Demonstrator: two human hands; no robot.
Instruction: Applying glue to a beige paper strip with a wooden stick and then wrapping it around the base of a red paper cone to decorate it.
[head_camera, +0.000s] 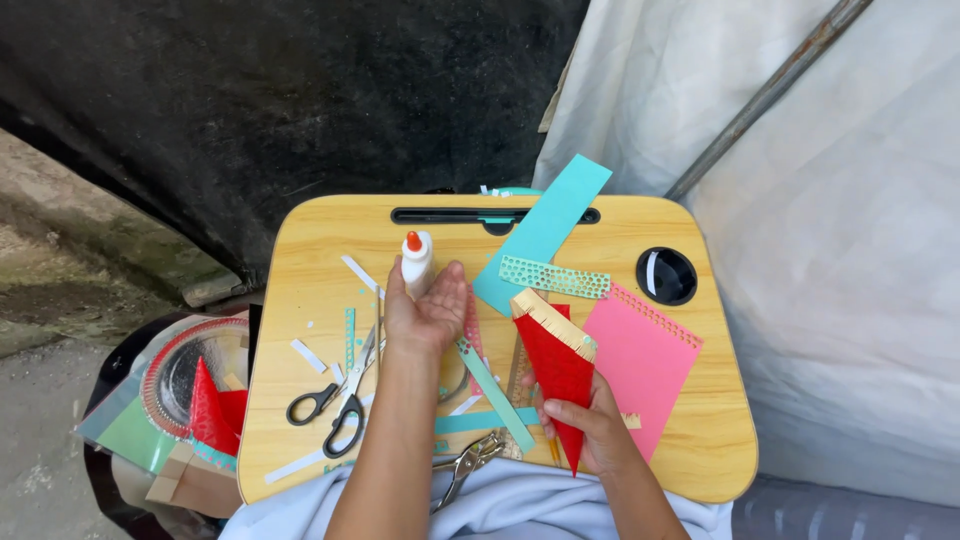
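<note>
Wooden lap tray, paper scraps scattered. White glue bottle, orange-capped, upright, is clasped by the left hand, forearm extended forward. Red paper cone, fringed tan rim uppermost, is pinched near its tip by the right hand. Pink sheet lies just right; scissors left.

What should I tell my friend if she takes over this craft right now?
Left hand grips the white glue bottle, orange cap up, above the wooden lap desk. Right hand holds the red paper cone, point down; its yellow fringed trim is already round the rim. Scissors, a hole punch, teal strips and pink paper lie on the desk. No glue out yet.
</note>
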